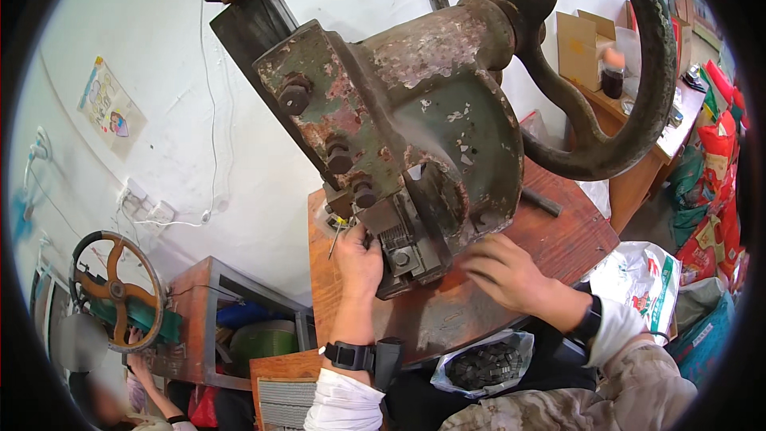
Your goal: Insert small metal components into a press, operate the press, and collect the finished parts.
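A heavy hand press point(359, 104), its green and rusty paint flaking, stands on a reddish wooden table point(558, 215). My left hand point(359, 263) is closed at the left side of the die block point(399, 247), under the ram. A thin metal piece point(334, 241) with a yellow bit sticks out beside its fingers; whether they grip it is hard to make out. My right hand point(511, 275) hovers to the right of the press base, fingers loosely bent and slightly apart, with nothing visible in them. Below it, a clear plastic bag point(487, 363) of small dark metal pieces rests near my lap.
The press's large handwheel point(590, 148) curves overhead at right. A short metal rod point(541, 202) lies on the table. White bags point(638, 279), a desk with cardboard boxes point(584, 48) and colourful sacks point(718, 183) line the right. At lower left another person point(142, 371) sits by a second handwheel point(118, 291).
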A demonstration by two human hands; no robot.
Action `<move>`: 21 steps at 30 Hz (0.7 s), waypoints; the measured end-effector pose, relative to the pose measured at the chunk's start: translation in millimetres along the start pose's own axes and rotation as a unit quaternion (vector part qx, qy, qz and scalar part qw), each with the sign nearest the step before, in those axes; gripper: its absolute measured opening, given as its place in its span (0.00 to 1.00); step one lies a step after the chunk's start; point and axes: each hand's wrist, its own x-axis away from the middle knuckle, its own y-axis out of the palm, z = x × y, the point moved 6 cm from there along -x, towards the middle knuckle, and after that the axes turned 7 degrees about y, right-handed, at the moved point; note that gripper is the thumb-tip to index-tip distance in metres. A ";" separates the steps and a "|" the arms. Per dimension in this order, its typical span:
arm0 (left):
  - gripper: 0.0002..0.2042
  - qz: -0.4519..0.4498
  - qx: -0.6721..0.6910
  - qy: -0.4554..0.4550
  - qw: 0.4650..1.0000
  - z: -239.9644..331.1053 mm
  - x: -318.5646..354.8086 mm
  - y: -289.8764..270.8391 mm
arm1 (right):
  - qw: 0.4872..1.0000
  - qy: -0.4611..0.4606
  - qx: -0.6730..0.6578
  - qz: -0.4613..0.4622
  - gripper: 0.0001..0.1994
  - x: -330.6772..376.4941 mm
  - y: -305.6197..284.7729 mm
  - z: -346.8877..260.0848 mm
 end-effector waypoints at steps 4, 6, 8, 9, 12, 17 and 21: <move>0.15 0.073 -0.012 0.023 0.997 -1.9 -0.1 4.0 | 0.994 0.110 0.003 -0.008 0.23 -46.4 41.8 16.8; 0.16 0.081 0.028 0.018 0.996 -14.4 -3.9 4.8 | 0.991 0.133 0.006 0.001 0.28 -56.6 58.1 15.2; 0.17 0.037 -0.013 0.062 0.997 -18.1 -8.0 10.4 | 0.980 0.196 0.035 -0.014 0.41 -65.6 75.0 17.6; 0.17 0.038 -0.010 0.061 0.997 -23.3 -8.1 11.9 | 0.980 0.195 0.036 -0.016 0.41 -71.8 81.4 15.0; 0.17 0.088 0.115 0.031 0.989 -33.6 -6.8 9.5 | 0.966 0.256 0.034 -0.019 0.42 -79.8 88.8 22.8; 0.17 0.063 0.108 -0.003 0.992 -36.4 -3.0 12.1 | 0.971 0.216 -0.089 -0.060 0.39 -77.7 87.6 32.0; 0.16 0.001 -0.012 0.019 1.000 -13.9 -7.2 14.6 | 0.957 0.272 -0.074 -0.072 0.37 -80.2 85.1 49.7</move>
